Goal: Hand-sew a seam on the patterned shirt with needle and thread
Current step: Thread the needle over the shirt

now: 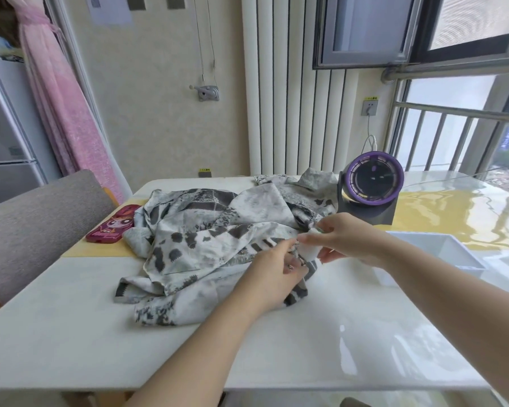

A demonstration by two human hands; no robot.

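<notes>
The patterned shirt, white with grey and black blotches, lies crumpled across the middle of the white table. My left hand rests on the shirt's right edge, fingers curled around something small and metallic that I cannot identify. My right hand hovers just right of it, pinching a small white spool of thread. The two hands' fingertips nearly touch above the fabric. No needle or thread strand is visible.
A red phone case lies left of the shirt on a yellow mat. A purple-rimmed desk fan stands behind my right hand. A white open box sits at right. A grey chair is at the table's left.
</notes>
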